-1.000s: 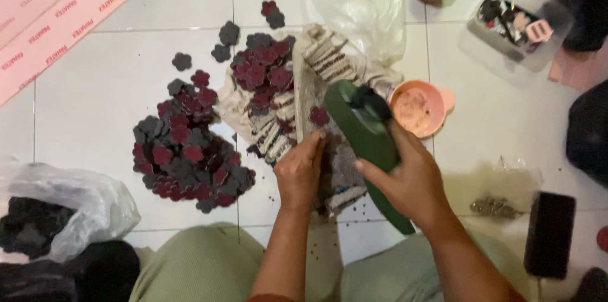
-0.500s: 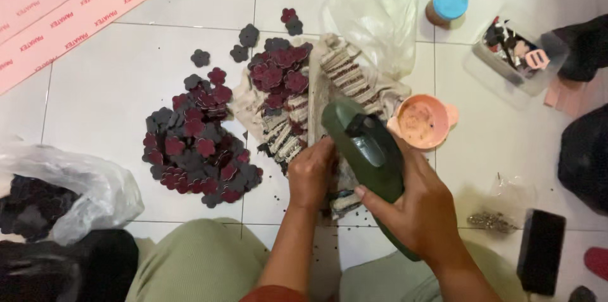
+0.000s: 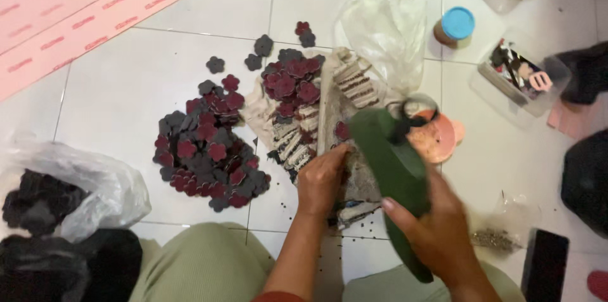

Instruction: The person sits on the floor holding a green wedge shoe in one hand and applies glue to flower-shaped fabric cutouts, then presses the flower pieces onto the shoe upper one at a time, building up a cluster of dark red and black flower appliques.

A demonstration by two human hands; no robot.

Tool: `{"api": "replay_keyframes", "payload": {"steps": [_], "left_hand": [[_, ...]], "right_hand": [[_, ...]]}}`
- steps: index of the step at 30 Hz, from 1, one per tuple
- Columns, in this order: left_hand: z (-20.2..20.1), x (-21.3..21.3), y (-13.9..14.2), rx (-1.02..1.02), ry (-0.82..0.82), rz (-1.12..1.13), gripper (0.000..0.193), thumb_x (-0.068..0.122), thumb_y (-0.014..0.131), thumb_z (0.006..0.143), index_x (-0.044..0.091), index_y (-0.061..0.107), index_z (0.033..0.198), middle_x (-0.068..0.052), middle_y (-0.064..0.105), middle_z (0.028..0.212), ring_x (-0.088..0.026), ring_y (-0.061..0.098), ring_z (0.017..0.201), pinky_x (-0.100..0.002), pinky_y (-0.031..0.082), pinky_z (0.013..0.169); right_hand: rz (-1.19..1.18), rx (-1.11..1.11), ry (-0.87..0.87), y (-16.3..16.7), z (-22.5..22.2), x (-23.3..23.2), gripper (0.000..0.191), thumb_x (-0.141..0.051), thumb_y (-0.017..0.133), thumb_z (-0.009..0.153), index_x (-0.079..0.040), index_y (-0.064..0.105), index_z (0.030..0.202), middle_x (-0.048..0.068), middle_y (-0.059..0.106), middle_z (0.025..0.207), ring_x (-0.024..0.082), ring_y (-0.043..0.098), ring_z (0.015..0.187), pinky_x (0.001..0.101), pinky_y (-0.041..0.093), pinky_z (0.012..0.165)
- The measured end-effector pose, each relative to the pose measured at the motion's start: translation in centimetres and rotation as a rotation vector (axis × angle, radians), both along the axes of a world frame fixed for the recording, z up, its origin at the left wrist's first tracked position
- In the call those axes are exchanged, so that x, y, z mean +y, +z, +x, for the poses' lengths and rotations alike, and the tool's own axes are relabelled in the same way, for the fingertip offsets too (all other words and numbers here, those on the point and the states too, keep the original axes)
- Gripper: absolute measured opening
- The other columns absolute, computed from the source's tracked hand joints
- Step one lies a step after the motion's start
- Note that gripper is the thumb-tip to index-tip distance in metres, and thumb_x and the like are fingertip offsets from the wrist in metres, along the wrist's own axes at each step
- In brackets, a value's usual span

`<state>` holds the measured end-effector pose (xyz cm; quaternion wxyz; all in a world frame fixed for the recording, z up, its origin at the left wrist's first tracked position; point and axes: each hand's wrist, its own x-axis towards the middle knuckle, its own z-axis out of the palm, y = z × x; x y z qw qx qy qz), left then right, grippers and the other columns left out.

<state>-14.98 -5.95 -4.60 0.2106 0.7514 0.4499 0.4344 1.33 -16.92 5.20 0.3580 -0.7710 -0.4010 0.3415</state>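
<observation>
Your right hand [image 3: 443,239] has its fingers clenched around the dark green, long-bodied hand tool [image 3: 392,175], which slants over the middle of the white tiled floor [image 3: 126,87] with its head just beside the round orange plastic lid [image 3: 437,137]. Your left hand [image 3: 323,182] presses down with curled fingers on the worn beige strip of material [image 3: 335,106] lying under the tool's head. Left of it sits the heap of dark red and grey flower-shaped cut-outs [image 3: 209,156], and a clear plastic bag [image 3: 386,30] lies behind.
</observation>
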Motion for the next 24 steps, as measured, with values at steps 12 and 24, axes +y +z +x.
{"api": "replay_keyframes", "payload": {"steps": [12,24], "left_hand": [[-0.3,-0.5,0.0,0.006,0.026,-0.138,0.021,0.005,0.073,0.089,0.01,0.074,0.109,-0.013,0.075,0.089,-0.031,0.073,0.076,-0.04,0.058,0.066],[0.0,-0.6,-0.3,-0.167,0.1,-0.305,0.014,0.013,0.074,0.097,0.006,0.077,0.108,-0.011,0.077,0.092,-0.02,0.07,0.076,-0.033,0.055,0.069]], "right_hand": [[0.12,-0.132,0.17,-1.6,-1.5,0.1,0.076,-0.023,0.078,0.079,-0.001,0.048,0.145,0.018,0.066,0.126,0.03,0.066,0.115,0.0395,0.05,0.098],[-0.23,-0.458,0.199,-1.7,-1.3,0.6,0.089,-0.046,0.08,0.073,-0.006,0.049,0.146,0.016,0.065,0.122,0.034,0.069,0.092,0.0423,0.054,0.082]]}}
